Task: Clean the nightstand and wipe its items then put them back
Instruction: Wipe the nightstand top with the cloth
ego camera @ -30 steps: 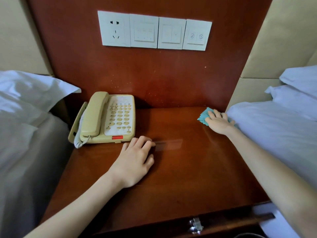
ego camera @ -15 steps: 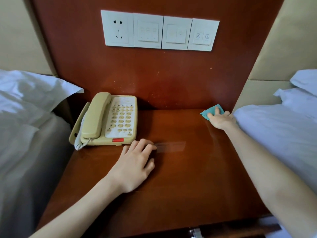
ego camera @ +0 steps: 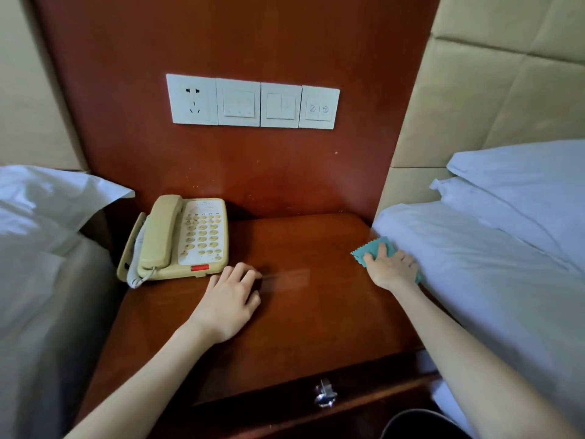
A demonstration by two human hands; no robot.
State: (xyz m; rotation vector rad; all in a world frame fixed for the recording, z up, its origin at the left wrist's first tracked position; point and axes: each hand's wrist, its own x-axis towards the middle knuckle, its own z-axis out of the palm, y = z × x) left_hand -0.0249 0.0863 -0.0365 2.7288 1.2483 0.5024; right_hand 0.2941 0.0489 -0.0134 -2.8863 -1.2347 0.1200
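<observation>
Right grip [ego camera: 392, 267] lies palm down, well to the right of the telephone [ego camera: 190, 239], with its fingers spread and nearly straight, pressing a teal cloth [ego camera: 370, 248] flat; it curls round nothing. Left grip [ego camera: 231, 299] rests palm down just in front of the telephone's near right corner, its fingers loosely bent and holding nothing.

A red-brown wall panel [ego camera: 253, 169] rises behind the telephone. A padded beige headboard [ego camera: 506, 90] stands far to the right of the telephone. One white-sheeted bed [ego camera: 490, 264] lies on that same side, and a second bed [ego camera: 47, 280] lies close on the telephone's left.

The desk [ego camera: 316, 312], glossy reddish wood, carries the telephone at its rear left. The bare wood to the telephone's right shows a pale reflected streak.

The telephone is cream. Its handset [ego camera: 161, 231] sits in the cradle along the left side, the keypad is to the right of the handset, and a red tab [ego camera: 199, 267] marks the near edge.

A row of four white wall plates [ego camera: 253, 104], one socket and three switch panels, is mounted on the panel above the telephone and somewhat to its right.

The cloth has a zigzag edge and lies on the desk far right of the telephone, touching the right bed's sheet and mostly covered by the right grip.

A small metal drawer knob [ego camera: 324, 396] shows below the desk's front edge, nearer to the camera than the telephone.
</observation>
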